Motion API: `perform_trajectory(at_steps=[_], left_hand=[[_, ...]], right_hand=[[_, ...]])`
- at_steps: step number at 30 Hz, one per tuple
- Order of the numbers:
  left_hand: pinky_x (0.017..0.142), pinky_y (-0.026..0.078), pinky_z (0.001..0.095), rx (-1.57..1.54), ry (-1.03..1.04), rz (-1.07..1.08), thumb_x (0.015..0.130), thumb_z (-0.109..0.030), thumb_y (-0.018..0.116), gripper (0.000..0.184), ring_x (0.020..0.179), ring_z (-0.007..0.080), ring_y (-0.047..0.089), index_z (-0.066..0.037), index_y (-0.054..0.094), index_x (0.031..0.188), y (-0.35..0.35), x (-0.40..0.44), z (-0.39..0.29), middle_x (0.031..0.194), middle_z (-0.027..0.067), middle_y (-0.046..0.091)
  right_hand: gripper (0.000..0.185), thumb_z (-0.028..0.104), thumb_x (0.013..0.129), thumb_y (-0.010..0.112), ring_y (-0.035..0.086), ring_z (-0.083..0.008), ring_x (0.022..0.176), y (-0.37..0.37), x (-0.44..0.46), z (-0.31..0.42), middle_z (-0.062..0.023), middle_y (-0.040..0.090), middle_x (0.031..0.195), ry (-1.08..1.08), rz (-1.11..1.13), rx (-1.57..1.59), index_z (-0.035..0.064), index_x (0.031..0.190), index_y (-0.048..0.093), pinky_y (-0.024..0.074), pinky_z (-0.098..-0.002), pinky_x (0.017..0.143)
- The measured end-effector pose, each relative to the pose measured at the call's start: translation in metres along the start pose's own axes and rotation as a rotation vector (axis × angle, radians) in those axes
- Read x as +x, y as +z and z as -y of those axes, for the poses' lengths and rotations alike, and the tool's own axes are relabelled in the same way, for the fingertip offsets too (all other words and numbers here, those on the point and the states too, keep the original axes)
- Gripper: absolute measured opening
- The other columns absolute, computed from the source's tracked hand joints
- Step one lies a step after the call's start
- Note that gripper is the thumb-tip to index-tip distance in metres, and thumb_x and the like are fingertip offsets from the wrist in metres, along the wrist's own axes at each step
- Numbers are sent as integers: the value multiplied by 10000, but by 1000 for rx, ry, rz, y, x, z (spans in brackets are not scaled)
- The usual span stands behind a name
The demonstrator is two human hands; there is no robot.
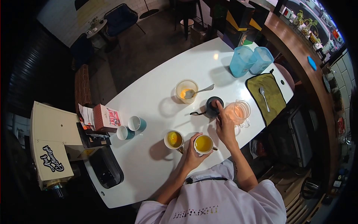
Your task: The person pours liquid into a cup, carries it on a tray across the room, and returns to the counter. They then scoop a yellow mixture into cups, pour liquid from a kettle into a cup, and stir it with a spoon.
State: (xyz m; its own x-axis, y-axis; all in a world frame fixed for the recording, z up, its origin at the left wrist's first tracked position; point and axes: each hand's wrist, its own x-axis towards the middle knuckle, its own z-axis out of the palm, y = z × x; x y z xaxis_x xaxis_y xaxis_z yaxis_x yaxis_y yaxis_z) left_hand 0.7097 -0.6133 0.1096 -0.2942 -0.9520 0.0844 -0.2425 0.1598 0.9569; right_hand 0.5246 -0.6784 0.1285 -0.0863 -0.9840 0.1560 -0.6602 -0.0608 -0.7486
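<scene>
My left hand [192, 156] is wrapped round a cup of yellow liquid [203, 144] near the table's front edge. A second cup with yellow contents [173, 139] stands just left of it. My right hand [224, 125] reaches forward, a finger touching the top of a small black pot [213, 106]; its other fingers are partly hidden. Right of the pot stands a glass jug [238, 111] with a pinkish look. Behind the pot, a tub [186, 92] holds some orange-yellow contents and a metal spoon [202, 90].
Two blue-green cups [137, 123] and a red box [108, 117] stand on the white table [149, 89] at left. Two blue plastic pitchers [242, 61] are at the back right, near a green cloth [261, 93] with a spoon [264, 99]. A cream machine [54, 140] borders the left.
</scene>
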Motion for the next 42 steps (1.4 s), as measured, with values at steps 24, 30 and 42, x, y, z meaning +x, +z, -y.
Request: perform_trajectory(at_steps=[24,30,42], left_hand=[[1028,467,377,-111,39,34,706,-31,885,895,1199,263,564,-30,332,1409,7,12,9,1366,170,492],[1035,459,371,-115,23,27,716,-41,882,887,1206,267,560,-32,338,1416,7,14,5,1362,172,493],[1021,460,377,-136,1,26,722,-67,884,875,1206,280,553,-33,351,1414,6,15,8,1325,168,504]], right_hand=[[233,84,877,680,609,-426,897,-125,20,-216,-229,621,999,300,-569,-633,4,1092,636,489,-515,845],[114,71,899,641,587,-449,883,-122,27,-242,-251,596,926,373,-514,-625,-30,927,594,468,-519,781],[263,156,973,608,468,-75,628,-168,-2,-171,26,492,662,427,-607,355,-37,794,597,350,-273,533]])
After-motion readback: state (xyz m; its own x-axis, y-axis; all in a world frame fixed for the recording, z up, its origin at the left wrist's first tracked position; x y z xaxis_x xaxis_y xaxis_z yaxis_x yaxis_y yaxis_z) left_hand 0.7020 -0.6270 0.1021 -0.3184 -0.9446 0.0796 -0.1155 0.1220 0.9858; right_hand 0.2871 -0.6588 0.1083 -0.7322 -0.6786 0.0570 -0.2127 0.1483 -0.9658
